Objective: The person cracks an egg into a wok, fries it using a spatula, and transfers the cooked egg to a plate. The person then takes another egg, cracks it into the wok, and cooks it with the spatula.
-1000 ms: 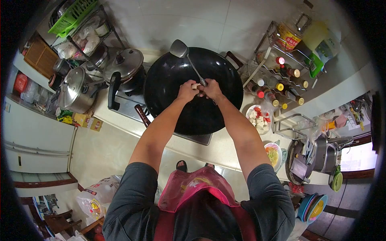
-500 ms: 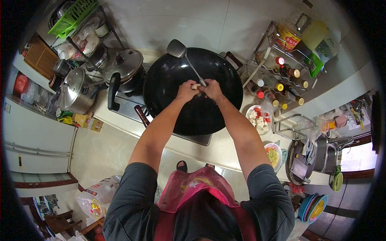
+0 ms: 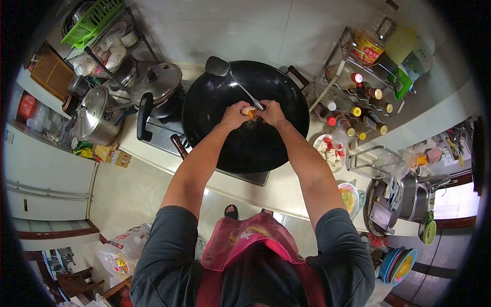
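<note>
Over the middle of a large black wok, both hands meet. My left hand is closed on a cracked egg, with orange yolk showing just below the shell. My right hand is wrapped round the handle of a metal spatula and also touches the egg's right side. The spatula's blade points up and left, over the wok's upper left rim. How the right fingers hold the shell is hidden.
Left of the wok stand a lidded pressure cooker and a steel pot. To the right are a rack of bottles, a plate of white cubes and red pieces, and a bowl of shredded food.
The egg has opened between my hands and its yolk now shows. My hands have moved slightly apart. The spatula's blade has swung to the left.
</note>
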A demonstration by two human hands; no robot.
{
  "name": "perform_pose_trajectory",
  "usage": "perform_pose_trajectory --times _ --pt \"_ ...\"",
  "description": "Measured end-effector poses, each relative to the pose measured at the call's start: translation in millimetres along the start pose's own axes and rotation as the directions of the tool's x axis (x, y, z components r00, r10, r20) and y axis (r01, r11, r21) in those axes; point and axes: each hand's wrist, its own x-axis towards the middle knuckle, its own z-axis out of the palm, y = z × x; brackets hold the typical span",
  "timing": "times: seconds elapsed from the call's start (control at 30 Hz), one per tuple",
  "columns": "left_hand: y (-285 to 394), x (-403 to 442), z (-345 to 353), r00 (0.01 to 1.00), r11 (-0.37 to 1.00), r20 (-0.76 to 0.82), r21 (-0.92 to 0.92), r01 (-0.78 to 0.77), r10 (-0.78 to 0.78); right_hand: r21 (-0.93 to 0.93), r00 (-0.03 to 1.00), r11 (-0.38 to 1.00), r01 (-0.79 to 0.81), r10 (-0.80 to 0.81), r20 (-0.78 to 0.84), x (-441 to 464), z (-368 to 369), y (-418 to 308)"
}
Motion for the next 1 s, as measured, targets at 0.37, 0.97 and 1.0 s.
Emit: perform_pose_trajectory --times 0.37,0.97,1.0 --pt "27.0 -9.4 -15.5 0.995 0.981 -0.029 0.168 -0.094 0.1 -0.105 0.969 0.974 0.203 -0.215 -0.12 -4.6 -0.6 -1.8" --pt "95.9 -30.8 -53.2 0.938 0.954 -0.182 0.105 -0.28 0.295 -0.142 0.822 0.892 0.429 -0.451 -0.348 -49.4 -37.9 -68.4" --pt "101.1 -36.0 -53.8 0.947 0.961 -0.173 0.102 -0.256 0.271 -0.105 0.843 0.905 0.412 -0.422 -0.334 -49.8 -36.0 -67.3"
